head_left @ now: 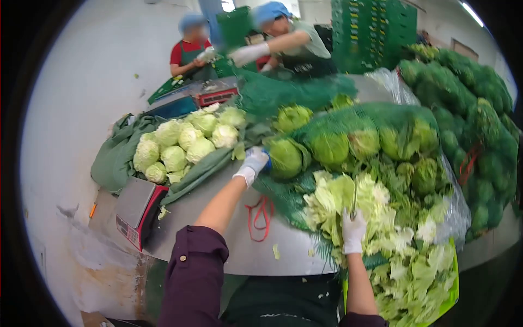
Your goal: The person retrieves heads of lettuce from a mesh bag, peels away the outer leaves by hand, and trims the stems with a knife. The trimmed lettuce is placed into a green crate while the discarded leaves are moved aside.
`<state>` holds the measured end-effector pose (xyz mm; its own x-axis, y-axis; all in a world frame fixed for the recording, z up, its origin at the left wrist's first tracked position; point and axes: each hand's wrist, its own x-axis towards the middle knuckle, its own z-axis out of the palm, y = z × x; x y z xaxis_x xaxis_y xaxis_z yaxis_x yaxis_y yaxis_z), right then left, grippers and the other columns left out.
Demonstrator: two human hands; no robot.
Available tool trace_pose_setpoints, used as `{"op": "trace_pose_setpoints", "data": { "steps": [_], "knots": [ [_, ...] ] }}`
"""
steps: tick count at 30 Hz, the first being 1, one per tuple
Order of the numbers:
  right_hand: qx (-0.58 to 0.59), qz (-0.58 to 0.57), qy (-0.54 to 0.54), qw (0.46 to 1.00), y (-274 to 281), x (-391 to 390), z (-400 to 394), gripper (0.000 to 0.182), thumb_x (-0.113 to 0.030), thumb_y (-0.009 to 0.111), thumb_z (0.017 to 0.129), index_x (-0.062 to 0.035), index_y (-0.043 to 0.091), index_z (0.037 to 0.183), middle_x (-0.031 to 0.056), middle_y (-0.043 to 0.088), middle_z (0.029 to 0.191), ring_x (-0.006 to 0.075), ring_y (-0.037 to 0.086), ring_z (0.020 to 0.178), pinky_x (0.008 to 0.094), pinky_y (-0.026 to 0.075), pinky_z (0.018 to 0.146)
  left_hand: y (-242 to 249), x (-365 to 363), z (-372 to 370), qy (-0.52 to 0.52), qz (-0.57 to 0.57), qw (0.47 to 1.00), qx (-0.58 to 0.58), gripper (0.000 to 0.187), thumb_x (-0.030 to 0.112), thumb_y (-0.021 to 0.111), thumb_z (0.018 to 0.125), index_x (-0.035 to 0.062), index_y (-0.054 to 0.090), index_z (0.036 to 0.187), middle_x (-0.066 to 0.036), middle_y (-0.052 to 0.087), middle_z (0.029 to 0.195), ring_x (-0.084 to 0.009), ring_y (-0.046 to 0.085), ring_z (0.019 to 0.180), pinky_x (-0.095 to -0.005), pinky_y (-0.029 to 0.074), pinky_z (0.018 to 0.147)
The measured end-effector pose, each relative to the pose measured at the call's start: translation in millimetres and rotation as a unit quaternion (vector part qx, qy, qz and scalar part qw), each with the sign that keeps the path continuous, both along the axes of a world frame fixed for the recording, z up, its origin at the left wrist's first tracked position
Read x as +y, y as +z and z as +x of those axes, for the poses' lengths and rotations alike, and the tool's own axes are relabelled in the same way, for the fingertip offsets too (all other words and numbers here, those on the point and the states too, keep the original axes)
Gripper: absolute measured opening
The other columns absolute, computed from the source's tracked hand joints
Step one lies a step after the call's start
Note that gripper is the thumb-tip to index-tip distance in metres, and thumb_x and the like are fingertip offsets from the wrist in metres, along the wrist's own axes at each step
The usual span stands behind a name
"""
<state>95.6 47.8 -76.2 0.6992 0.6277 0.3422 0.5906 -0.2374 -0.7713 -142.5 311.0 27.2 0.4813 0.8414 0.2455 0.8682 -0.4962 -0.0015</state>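
Observation:
My left hand [253,165], in a white glove, is against the left side of a green cabbage [286,158] at the mouth of a green net sack [340,121]. Something blue shows at its fingers, whose tips are partly hidden. In my right hand [354,231], also gloved, is a knife [354,200] with its thin blade pointing away from me. Under and around that hand lies a heap of loose cabbage leaves [327,204]. More whole cabbages [330,148] lie inside the net. To the left, several trimmed pale cabbages [174,158] are piled on a green cloth [117,158].
A scale [138,204] stands at the table's left edge, another scale [216,97] farther back. A red cord [260,219] lies on the metal table [229,245]. A lime-green bin [455,283] holds leaves. Full net sacks [479,158] are stacked right. Two people [297,41] work opposite.

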Motion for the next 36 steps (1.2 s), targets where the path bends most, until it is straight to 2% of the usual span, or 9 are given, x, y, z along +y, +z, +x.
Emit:
{"op": "trace_pose_setpoints", "data": {
  "steps": [1,6,12,20,23,30,32,34,36],
  "knots": [
    [0.008,-0.013,-0.01,1.0,-5,-1,0,0.028,-0.03,0.069,0.083,-0.004,0.058,0.086,0.011,0.055,0.061,0.0275,0.055,0.052,0.0371,0.044,0.053,-1,-7,8,0.062,0.006,0.971,-0.232,0.023,0.02,0.052,0.081,0.0059,0.067,0.092,-0.021,0.064,0.086,-0.0398,0.061,0.079,-0.0497,0.048,0.069],
    [0.018,0.01,0.011,1.0,0,-1,-1,0.031,-0.033,0.069,0.083,-0.0046,0.056,0.087,0.0146,0.06,0.067,0.0335,0.058,0.06,0.041,0.046,0.057,36,3,60,-0.107,-0.048,0.968,-0.221,0.042,0.039,0.056,0.083,0.0091,0.062,0.113,-0.019,0.06,0.114,-0.0361,0.057,0.105,-0.042,0.044,0.092],
    [0.016,-0.004,-0.003,1.0,1,-1,-1,0.034,-0.034,0.07,0.082,-0.0032,0.059,0.093,0.0138,0.06,0.069,0.0303,0.059,0.061,0.0389,0.047,0.058,3,-13,88,-0.051,0.009,0.997,-0.063,0.053,0.045,0.063,0.08,0.0186,0.058,0.125,-0.011,0.049,0.135,-0.0331,0.037,0.131,-0.0516,0.027,0.107],
    [0.055,-0.031,-0.003,0.998,18,-3,-1,0.033,-0.033,0.07,0.082,-0.0036,0.059,0.09,0.0141,0.061,0.069,0.0281,0.06,0.062,0.0373,0.047,0.058,-9,-126,40,-0.296,0.172,0.932,-0.115,0.046,0.033,0.064,0.078,0.0207,0.059,0.121,-0.005,0.059,0.105,-0.0297,0.05,0.097,-0.046,0.04,0.088],
    [0.086,-0.051,-0.004,0.995,23,0,2,0.028,-0.03,0.069,0.082,-0.0044,0.059,0.089,0.014,0.061,0.069,0.0277,0.059,0.059,0.038,0.047,0.057,9,-129,48,-0.144,0.136,0.973,-0.116,0.051,0.036,0.067,0.076,0.0187,0.059,0.123,-0.009,0.06,0.085,-0.0291,0.055,0.082,-0.042,0.044,0.073],
    [0.064,-0.102,-0.144,0.982,93,8,92,0.029,-0.02,0.066,0.082,-0.0028,0.06,0.105,0.0154,0.068,0.083,0.0241,0.064,0.071,0.037,0.051,0.068,48,-71,82,-0.077,0.038,0.996,0.006,0.049,0.043,0.071,0.073,0.0178,0.061,0.113,-0.014,0.056,0.112,-0.0311,0.055,0.105,-0.0429,0.044,0.089],
    [-0.054,-0.039,-0.208,0.976,110,-2,112,0.039,-0.022,0.066,0.083,-0.001,0.058,0.114,0.0146,0.069,0.089,0.023,0.064,0.07,0.0355,0.052,0.071,14,-38,83,-0.092,0.02,0.986,-0.14,0.047,0.042,0.072,0.073,0.0172,0.062,0.111,-0.015,0.053,0.12,-0.0312,0.052,0.112,-0.0424,0.043,0.094],
    [-0.133,0.003,-0.197,0.971,125,-6,114,0.04,-0.029,0.069,0.082,-0.0014,0.058,0.109,0.0111,0.067,0.08,0.0157,0.06,0.058,0.031,0.05,0.057,44,-31,85,-0.04,-0.109,0.991,-0.067,0.042,0.039,0.07,0.077,0.0189,0.061,0.113,-0.009,0.06,0.118,-0.0274,0.055,0.112,-0.0418,0.046,0.091],
    [0.248,0.037,-0.035,0.967,186,-6,49,0.037,-0.032,0.071,0.082,-0.0048,0.059,0.104,0.0041,0.059,0.068,0.009,0.05,0.046,0.025,0.043,0.043,34,-12,84,-0.043,-0.069,0.986,-0.146,0.041,0.038,0.069,0.077,0.0158,0.062,0.11,-0.011,0.066,0.104,-0.0265,0.062,0.097,-0.0382,0.048,0.086]
  ]
}}
